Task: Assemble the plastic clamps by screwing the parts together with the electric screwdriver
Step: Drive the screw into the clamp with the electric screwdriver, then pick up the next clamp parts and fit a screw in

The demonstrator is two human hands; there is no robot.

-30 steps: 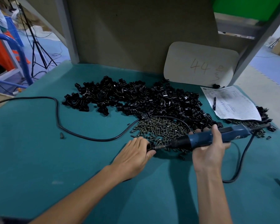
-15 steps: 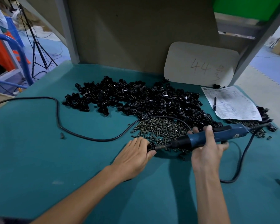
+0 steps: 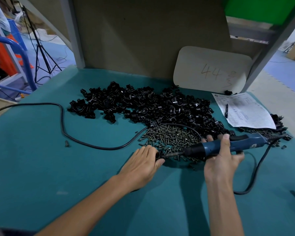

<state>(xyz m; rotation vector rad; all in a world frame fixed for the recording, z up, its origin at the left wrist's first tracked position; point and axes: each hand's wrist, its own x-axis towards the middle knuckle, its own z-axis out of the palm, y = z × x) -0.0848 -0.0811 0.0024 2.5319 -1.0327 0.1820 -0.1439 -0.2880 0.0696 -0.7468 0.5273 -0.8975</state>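
The right grip [image 3: 223, 161] is wrapped round the blue screwdriver [image 3: 243, 145], which is held nearly level with its bit pointing left into a small black clamp [image 3: 160, 153]. The left grip [image 3: 143, 166] pinches that clamp between thumb and fingers, low over the green counter [image 3: 58, 171] at the near edge of the screw pile [image 3: 170, 136]. Behind the screws spreads a heap of black clamp parts [image 3: 152, 106]. A black cord [image 3: 63, 123] loops across the counter's left. A paper [image 3: 247, 114] with a pen [image 3: 226, 110] lies far right.
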